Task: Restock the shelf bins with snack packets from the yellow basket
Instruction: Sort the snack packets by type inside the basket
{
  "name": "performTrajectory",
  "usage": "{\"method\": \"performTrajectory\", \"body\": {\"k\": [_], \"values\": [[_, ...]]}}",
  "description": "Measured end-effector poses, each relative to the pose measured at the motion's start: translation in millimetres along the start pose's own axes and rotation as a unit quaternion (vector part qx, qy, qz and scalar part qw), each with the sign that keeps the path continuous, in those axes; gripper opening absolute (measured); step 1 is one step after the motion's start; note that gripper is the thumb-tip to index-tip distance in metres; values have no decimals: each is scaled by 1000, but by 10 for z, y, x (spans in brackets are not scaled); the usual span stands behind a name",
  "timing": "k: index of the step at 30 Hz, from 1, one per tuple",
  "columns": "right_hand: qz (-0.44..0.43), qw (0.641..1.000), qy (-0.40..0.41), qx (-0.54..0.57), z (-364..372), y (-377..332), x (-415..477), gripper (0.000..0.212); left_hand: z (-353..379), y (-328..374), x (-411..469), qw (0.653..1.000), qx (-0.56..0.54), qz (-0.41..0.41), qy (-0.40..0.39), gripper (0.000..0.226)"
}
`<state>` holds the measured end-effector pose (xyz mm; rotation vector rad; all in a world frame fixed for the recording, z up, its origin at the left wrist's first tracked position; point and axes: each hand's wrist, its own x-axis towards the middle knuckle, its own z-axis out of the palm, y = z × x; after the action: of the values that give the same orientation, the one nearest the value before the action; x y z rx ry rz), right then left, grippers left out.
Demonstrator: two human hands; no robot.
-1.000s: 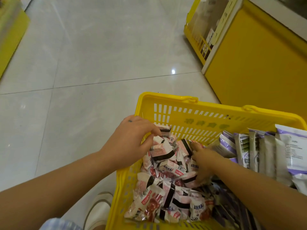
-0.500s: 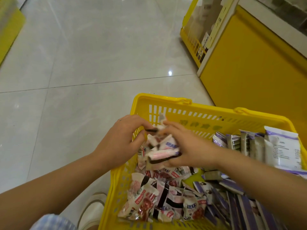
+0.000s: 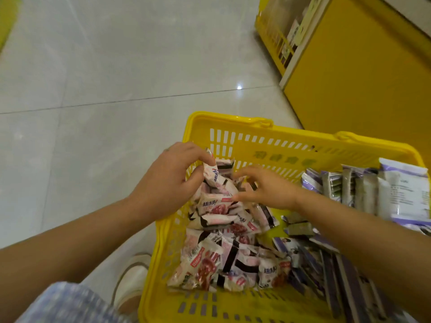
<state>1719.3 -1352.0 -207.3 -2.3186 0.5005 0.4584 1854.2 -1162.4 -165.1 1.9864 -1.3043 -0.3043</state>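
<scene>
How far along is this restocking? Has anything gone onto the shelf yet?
Early, it seems. Done: nothing I can confirm; the shelf bins are too blurred to judge. In hand: the left hand grips a bunch of pink-and-white packets over the yellow basket, the right hand open beside it. Left: a heap of the same packets and rows of purple packets lie in the basket.

Chinese print on the snack packets (image 3: 211, 206) and yellow basket (image 3: 282, 157) is too blurred to read.
</scene>
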Motion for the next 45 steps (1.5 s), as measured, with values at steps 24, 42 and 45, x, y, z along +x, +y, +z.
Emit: {"method": "performTrajectory", "body": {"k": [24, 42, 45], "values": [[162, 927, -322, -105, 856, 535, -414, 107, -2, 31, 6, 999, 30, -14, -13, 21], [204, 916, -338, -62, 623, 350, -452, 76, -13, 46, 7, 999, 29, -20, -14, 21], [210, 913, -344, -68, 466, 253, -477, 70, -11, 44, 7, 999, 27, -18, -15, 21]]}}
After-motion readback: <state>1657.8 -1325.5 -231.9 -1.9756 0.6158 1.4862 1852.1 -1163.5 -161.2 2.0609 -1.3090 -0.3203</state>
